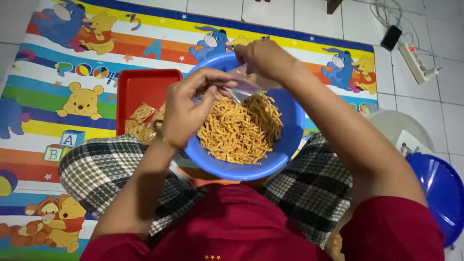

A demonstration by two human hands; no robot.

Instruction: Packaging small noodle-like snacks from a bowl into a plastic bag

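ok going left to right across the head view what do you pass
red tray → left hand → blue bowl of fried noodle sticks → clear round lid → dark blue lid

Home floor, white tiles (425, 111), cartoon play mat (58, 87) (children's), power strip (418, 60)

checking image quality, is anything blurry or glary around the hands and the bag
Head view: even soft light, faint shadows; left hand and right hand slightly motion-soft; clear plastic bag shows mild sheen; fried sticks in blue bowl lack fine detail.
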